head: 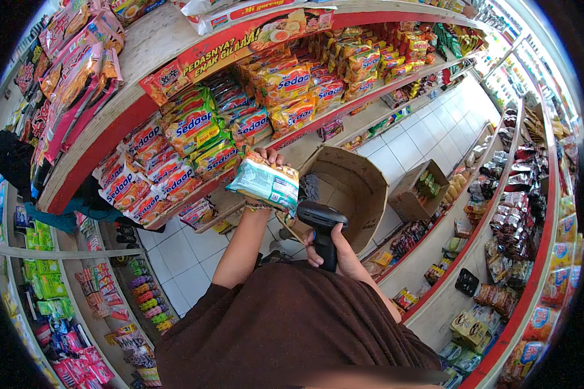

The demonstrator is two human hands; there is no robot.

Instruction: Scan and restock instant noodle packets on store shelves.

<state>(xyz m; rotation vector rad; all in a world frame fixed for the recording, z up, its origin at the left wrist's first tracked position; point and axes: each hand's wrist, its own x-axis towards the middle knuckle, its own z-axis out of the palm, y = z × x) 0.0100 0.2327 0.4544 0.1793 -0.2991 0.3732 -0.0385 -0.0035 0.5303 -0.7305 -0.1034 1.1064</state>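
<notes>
My left hand (271,156) grips an instant noodle packet (264,182), its teal-and-white printed back turned up towards me. A black handheld barcode scanner (323,217) is in my right hand (341,248), which is wrapped around the handle. The scanner's head is close to the packet's lower right corner. Just beyond my left hand, stacks of Mie Sedaap noodle packets (190,129) fill a shelf with a red edge (311,116). An open cardboard box (362,194) stands below and beyond the scanner, with a grey cloth-like item (309,187) inside.
A smaller cardboard box (409,192) holding green packets sits on the white tiled floor (394,148). To my right run curved shelves of sachets (513,214). Pink noodle packs (75,82) rest on the upper shelf at left. Someone in dark clothing (12,155) is partly visible behind that shelf.
</notes>
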